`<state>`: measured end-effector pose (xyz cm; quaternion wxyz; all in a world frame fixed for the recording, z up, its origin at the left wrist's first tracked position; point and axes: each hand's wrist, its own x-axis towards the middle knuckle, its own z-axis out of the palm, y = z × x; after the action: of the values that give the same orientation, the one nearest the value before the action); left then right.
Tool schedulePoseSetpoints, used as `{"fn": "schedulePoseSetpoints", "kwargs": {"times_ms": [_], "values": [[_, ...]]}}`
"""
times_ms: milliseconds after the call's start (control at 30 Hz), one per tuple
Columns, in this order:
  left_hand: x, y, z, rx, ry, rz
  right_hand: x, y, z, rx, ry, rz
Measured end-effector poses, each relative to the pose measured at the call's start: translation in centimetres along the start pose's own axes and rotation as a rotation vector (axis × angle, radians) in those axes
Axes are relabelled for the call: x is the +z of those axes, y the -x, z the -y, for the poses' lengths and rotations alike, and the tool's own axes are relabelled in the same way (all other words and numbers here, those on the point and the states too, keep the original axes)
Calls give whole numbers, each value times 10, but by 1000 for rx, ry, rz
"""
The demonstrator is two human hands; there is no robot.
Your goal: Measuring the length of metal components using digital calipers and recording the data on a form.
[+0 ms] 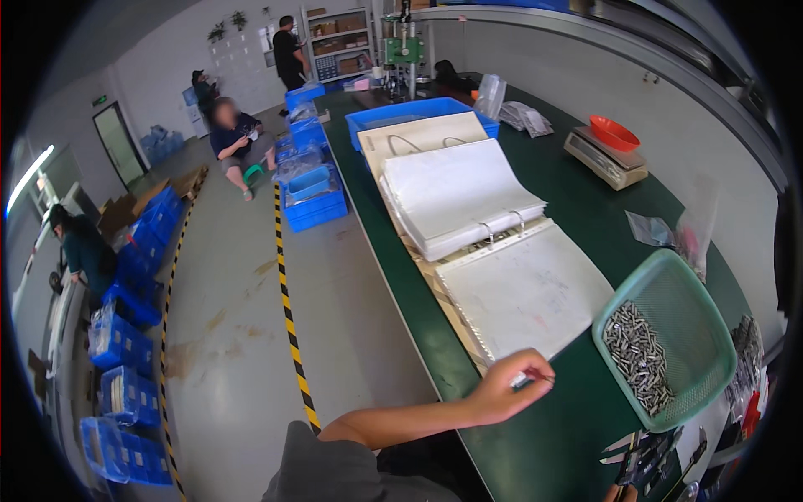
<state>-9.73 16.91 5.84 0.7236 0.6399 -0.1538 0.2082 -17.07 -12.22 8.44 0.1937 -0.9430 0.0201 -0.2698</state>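
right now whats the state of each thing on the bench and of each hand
ring binder: open, pages stacked on the far side
green mesh basket: tilted, partly filled with small metal pins
weighing scale: red bowl on top
blue crate: open on top
left hand: fingers pinched on something small, beside the binder's near page
right hand: only a sliver at the lower edge

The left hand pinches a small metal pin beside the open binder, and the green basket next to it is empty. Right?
Not quite. In the head view the green basket holds a pile of small metal pins. The left hand does pinch a pin beside the open binder.
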Motion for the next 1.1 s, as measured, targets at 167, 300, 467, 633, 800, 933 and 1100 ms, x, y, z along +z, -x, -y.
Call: {"fn": "schedulePoseSetpoints", "kwargs": {"times_ms": [167,300,467,633,800,933,1100], "values": [[-66,15,2,69,-322,-310,14,-10,2,-37,139,183],[-107,24,6,17,-290,-431,32,0,8,-32,17,196],[-114,11,21,61,-252,-472,30,19,10,126,128,294],[-105,13,29,62,-367,-413,31,32,13,190,117,236],[-105,17,32,126,-467,-431,32,31,18,177,153,245],[-103,14,34,159,-504,-439,35,32,18,128,184,198],[-104,18,34,152,-548,-512,35,30,22,167,182,237]]}}
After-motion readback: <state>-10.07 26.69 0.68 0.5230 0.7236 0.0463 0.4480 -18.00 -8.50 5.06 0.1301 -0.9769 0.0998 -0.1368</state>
